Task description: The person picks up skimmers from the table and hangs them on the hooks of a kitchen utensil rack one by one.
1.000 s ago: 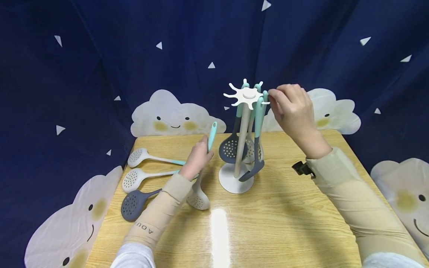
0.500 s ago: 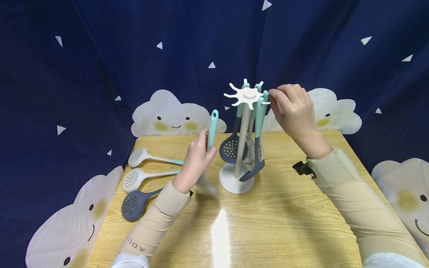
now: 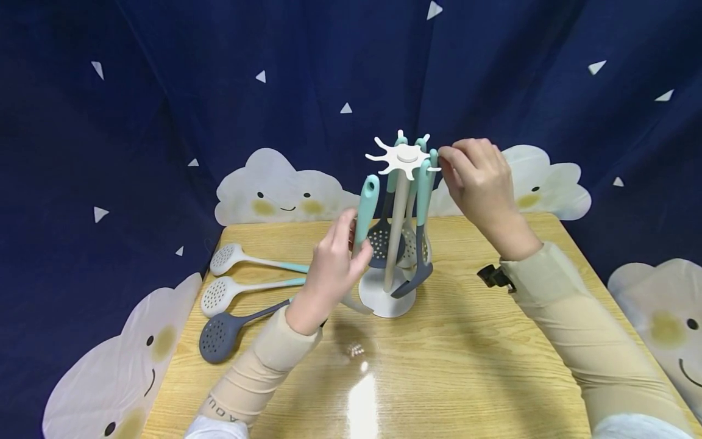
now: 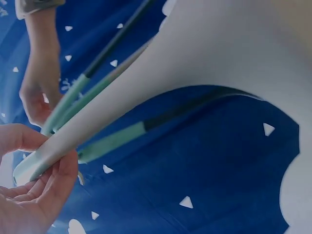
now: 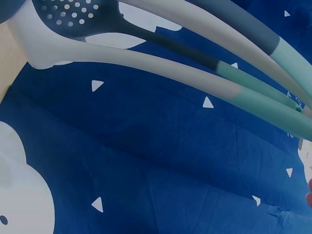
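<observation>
My left hand point(image 3: 331, 262) grips a light grey skimmer by its mint handle point(image 3: 366, 210), holding it upright just left of the white utensil rack point(image 3: 407, 157). The skimmer's lower part is mostly hidden behind that hand in the head view; its pale stem point(image 4: 105, 105) crosses the left wrist view. At the rack's right side, my right hand point(image 3: 479, 180) pinches a hook tip beside a hanging mint handle; the exact contact is partly hidden. On the rack hang several utensils, among them a dark skimmer point(image 3: 390, 247) and a dark turner-like tool point(image 3: 419, 277).
Two light grey skimmers point(image 3: 225, 259) and a dark one point(image 3: 218, 338) lie at the table's left, handles pointing right. The rack's round base point(image 3: 384, 302) stands on the wooden table point(image 3: 466, 366). A dark blue curtain point(image 3: 307, 55) hangs behind.
My left hand has raised the skimmer from low beside the rack and carried it right, towards the rack. My right hand has stayed in place.
</observation>
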